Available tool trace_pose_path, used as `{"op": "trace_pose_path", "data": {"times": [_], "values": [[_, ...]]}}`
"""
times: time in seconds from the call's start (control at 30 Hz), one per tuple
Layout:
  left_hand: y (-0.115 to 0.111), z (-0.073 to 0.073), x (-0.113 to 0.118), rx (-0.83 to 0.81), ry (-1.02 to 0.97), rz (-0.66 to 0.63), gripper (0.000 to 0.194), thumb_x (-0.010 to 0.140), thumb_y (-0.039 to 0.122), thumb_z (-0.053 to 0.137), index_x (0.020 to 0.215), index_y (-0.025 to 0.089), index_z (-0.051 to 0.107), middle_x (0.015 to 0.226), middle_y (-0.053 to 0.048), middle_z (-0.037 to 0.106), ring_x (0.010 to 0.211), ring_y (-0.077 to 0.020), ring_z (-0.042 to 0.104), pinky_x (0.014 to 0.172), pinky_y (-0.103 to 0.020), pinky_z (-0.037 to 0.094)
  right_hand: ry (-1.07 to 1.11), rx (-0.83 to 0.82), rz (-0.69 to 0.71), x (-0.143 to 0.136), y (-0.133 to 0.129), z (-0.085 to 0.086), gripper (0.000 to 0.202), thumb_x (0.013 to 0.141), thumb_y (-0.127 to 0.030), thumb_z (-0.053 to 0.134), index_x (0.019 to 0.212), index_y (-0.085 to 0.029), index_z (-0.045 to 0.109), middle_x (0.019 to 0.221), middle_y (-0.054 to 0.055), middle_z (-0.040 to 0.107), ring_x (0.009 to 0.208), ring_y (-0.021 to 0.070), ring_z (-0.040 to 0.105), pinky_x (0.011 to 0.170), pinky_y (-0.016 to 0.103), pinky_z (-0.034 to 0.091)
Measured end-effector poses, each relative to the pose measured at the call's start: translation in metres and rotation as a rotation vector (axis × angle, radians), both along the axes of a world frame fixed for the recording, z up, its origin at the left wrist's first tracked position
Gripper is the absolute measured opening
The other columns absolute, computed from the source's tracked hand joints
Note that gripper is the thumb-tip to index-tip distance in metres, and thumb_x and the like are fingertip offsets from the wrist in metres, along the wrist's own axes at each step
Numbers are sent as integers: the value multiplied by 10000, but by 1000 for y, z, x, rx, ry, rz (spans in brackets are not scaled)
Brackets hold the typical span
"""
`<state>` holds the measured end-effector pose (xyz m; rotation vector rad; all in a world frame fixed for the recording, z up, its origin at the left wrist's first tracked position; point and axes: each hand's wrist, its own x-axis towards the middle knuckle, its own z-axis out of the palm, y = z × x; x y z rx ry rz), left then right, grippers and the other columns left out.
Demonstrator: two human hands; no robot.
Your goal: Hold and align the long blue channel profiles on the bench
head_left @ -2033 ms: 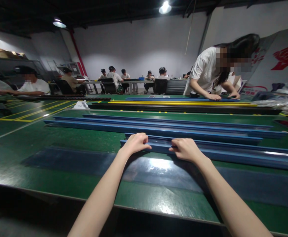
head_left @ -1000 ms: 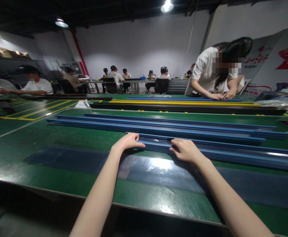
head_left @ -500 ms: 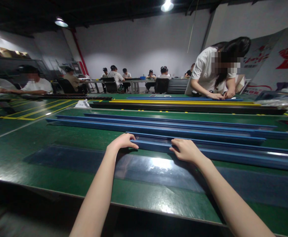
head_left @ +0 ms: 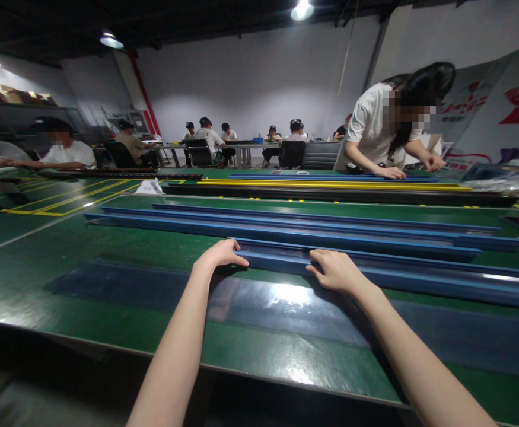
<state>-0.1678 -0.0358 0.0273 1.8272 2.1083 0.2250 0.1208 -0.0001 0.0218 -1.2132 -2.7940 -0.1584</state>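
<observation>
A long blue channel strip [head_left: 279, 261] lies across the green table in front of me. At its left end my left hand [head_left: 221, 255] grips it, thumb on the near side and fingers over the far edge. My right hand [head_left: 330, 268] is closed on the same strip a short way to the right, its fingers over the top and thumb at the near wall. A clear, bluish plastic sheet [head_left: 259, 305] lies flat on the table between my arms and reaches out to both sides.
More blue strips [head_left: 286, 228] lie just beyond. Farther back are a yellow strip [head_left: 330, 184] and a black strip [head_left: 330, 194]. A co-worker [head_left: 375, 124] leans over the far side. A white paper piece [head_left: 149, 187] stands at the left. The table's near edge [head_left: 152, 354] runs below my arms.
My hands keep the same hold on the blue strip. The co-worker's one hand has moved away from the other, toward the right.
</observation>
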Motion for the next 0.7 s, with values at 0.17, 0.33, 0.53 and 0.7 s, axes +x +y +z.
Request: {"op": "trace_pose_path", "data": {"times": [0.17,0.33,0.53,0.7], "values": [[-2,1,-7,0,-75,3,512,561,447,674,978,162,585,1061,-93,627,964,-222,580,775,-246,442,4,-6,-1,-1,0,0,199,839,-329,400,803,-183,530,864,67,624,782,178,571,589,251,288],[-1,-2,-15,-11,-105,15,550,562,475,664,992,142,586,1064,-106,627,936,-221,594,762,-249,452,7,1,5,0,1,-1,192,836,-328,402,795,-183,521,850,60,623,771,178,573,583,252,284],[-3,-1,-17,-18,-60,51,565,557,521,648,973,140,605,1064,-117,632,945,-239,593,746,-251,452,7,19,19,1,2,-3,196,839,-329,394,786,-185,516,841,54,619,775,183,576,589,257,292],[-6,3,-13,-37,-25,29,497,589,529,617,929,166,622,988,-82,662,905,-227,603,689,-231,448,-6,-7,-1,0,2,-2,196,841,-325,397,810,-183,528,867,65,621,795,183,575,603,254,306]]}}
